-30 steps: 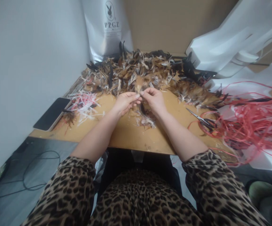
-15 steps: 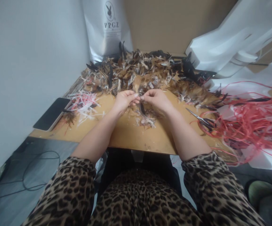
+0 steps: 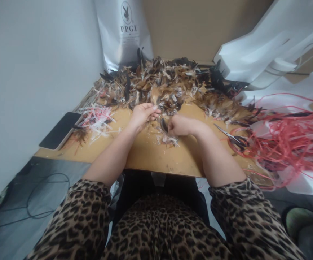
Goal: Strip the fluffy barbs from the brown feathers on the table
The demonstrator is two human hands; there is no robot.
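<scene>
With thumb and fingers pinched together, my left hand (image 3: 145, 115) holds a brown feather (image 3: 155, 94) whose tip points away from me. My right hand (image 3: 182, 125) is lower and to the right, its fingers curled down at a small heap of feathers and pale scraps (image 3: 168, 139) on the table. Whatever its fingertips hold, if anything, is hidden. Behind both hands spreads a large pile of brown and black feathers (image 3: 167, 74).
A phone (image 3: 60, 130) lies at the table's left edge, beside pink and white strips (image 3: 98, 117). Scissors (image 3: 230, 135) lie on the right, near tangled red strands (image 3: 289, 141). A silver bag (image 3: 125, 47) stands behind the pile. The wooden table (image 3: 142, 155) ends close to my body.
My right hand has left my left fingertips and moved down and slightly right to the small heap, its fingers curling downward. My left hand stays nearly still with the feather.
</scene>
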